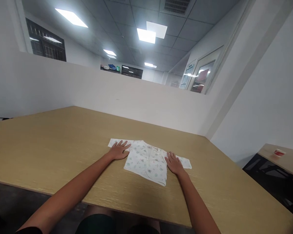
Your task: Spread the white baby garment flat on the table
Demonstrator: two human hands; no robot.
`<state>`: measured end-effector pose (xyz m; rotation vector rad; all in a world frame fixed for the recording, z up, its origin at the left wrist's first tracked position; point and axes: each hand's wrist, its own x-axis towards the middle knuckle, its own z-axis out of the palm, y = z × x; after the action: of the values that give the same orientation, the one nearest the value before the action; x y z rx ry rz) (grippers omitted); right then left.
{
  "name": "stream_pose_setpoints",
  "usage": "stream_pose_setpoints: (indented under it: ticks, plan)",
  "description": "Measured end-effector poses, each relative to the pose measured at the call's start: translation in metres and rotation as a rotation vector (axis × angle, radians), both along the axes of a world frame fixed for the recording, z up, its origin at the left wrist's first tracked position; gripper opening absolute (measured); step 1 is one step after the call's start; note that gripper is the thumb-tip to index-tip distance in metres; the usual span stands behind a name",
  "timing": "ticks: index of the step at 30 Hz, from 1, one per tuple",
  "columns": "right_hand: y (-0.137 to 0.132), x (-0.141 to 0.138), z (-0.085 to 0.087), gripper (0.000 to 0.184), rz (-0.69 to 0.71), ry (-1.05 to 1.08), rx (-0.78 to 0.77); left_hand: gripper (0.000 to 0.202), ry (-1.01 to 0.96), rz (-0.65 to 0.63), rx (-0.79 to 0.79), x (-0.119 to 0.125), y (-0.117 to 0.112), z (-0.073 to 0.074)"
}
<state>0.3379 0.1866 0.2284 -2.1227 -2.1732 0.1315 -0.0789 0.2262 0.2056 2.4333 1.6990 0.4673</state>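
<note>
Fingers first: my left hand (118, 151) lies flat, palm down, fingers spread and released, pressing on the left sleeve of a small baby shirt (147, 160). My right hand (174, 163) does the same on the other side, open and flat, fingers stretched forward over the right sleeve, gripping nothing. Between my two sets of fingers the shirt's body spreads out, white with tiny printed figures, front side up, its hem pointing back toward me and its neckline just beyond my fingertips. Both sleeves stick out sideways past my fingers, the left one reaching further left, the right one poking out to the right of my knuckles. Under everything, the counter (51, 152) runs wide, pale wood grain. Beyond my fingertips, a low white partition wall (136, 100) closes off the far edge. Well off to the right of my right fingers, a second wooden surface (286, 161) carries a small red and white cup (279, 152).
</note>
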Motion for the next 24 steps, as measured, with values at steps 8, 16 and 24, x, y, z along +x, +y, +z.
stream_pose_setpoints:
  ticks: [8,16,24]
  plan:
    - [-0.006,0.029,0.001,0.067,-0.187,-0.062,-0.019,0.079,0.039,0.192,-0.01,-0.013,0.011,-0.001]
    - [-0.004,0.033,-0.001,0.068,-0.156,-0.058,0.21,0.083,0.041,0.23,0.066,-0.02,0.015,0.006]
    - [0.001,0.003,-0.006,0.066,0.168,0.108,0.04,0.073,0.029,0.086,0.042,0.014,0.009,-0.004]
